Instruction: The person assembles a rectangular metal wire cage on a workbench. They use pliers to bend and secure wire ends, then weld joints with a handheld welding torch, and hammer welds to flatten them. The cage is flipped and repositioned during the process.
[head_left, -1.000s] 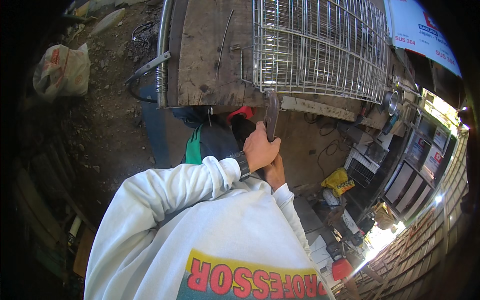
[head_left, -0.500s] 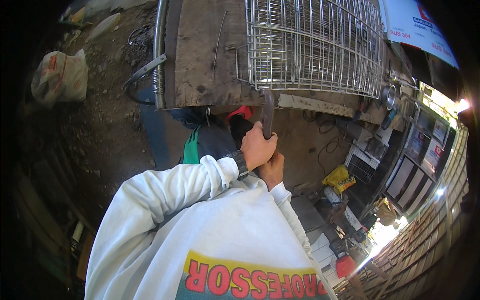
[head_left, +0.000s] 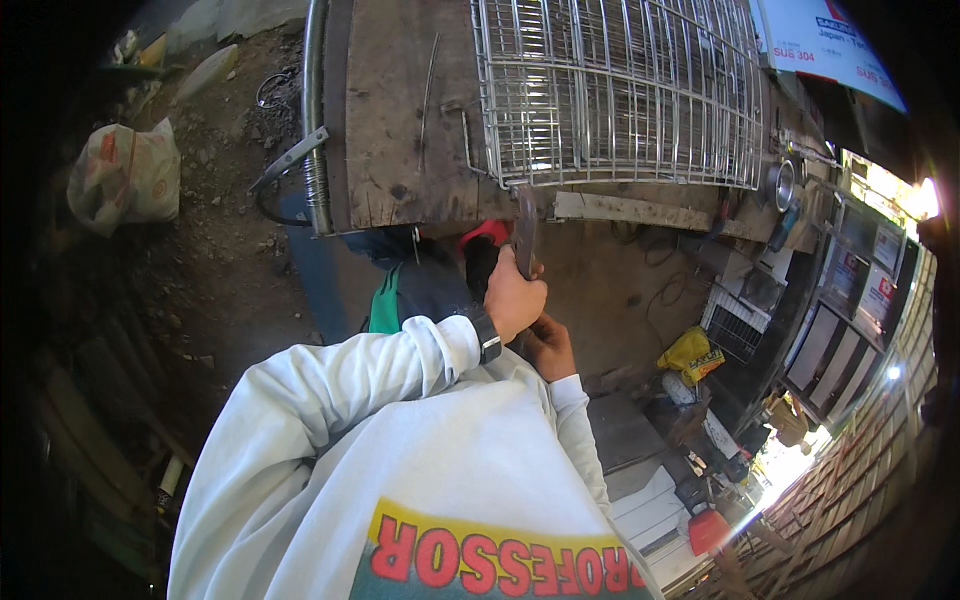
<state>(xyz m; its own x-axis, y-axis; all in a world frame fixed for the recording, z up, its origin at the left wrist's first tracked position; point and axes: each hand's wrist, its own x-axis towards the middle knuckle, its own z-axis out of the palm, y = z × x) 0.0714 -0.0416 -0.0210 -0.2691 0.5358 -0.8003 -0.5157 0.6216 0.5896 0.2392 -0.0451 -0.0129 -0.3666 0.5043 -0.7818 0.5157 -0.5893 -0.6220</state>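
Now, we list what we see from above.

Left hand: our left hand is closed tight around the handle of a tool, with a dark watch on the wrist.
Tool: it is a dark, flat, long piece, standing almost upright from the fist; its top end reaches the front edge of the bench, just under the lower left corner of the rack. We cannot tell if it touches the rack.
Right hand: our right hand is just beside and below the left one, fingers curled; what is inside we cannot tell, it is hidden by the left hand.
Rack: a wire grid of bright metal, lying flat on the wooden bench.
Bench: worn brown wood, with a metal pipe along its left side.
Sleeves: white, coming from the lower edge.
Around: a sack on the dirt ground at far left, a yellow bag on the floor at right, well apart from the hands.
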